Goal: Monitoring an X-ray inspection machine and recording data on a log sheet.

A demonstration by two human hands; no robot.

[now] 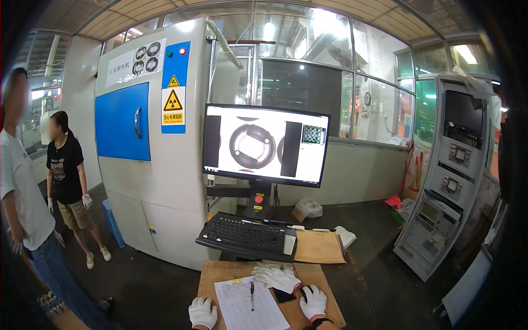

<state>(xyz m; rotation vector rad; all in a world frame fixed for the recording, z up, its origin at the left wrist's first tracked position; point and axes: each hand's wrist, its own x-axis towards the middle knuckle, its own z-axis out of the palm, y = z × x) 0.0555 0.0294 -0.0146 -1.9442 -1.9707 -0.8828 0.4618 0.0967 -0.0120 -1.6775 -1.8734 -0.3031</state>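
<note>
My left hand (203, 313), in a white glove, rests palm down on the brown board (207, 273), fingers slightly apart, beside a printed form (242, 301). A black pen (252, 296) lies on the form, which has a yellow clip (237, 281) at its top. To the right, my white-gloved right hand (313, 302) curves over a small dark object, mostly hidden, that looks like a computer mouse (303, 291). Loose white gloves (276, 278) lie above the form. A flat black item (284, 296) sits between form and right hand.
Beyond the board stand a black keyboard (242, 232), a tan folder (320, 246) and a monitor (265, 144) showing a grey ring-shaped part. A large cabinet with a blue door (123, 122) rises at left, near two people (69, 170). An instrument rack (446, 181) stands right.
</note>
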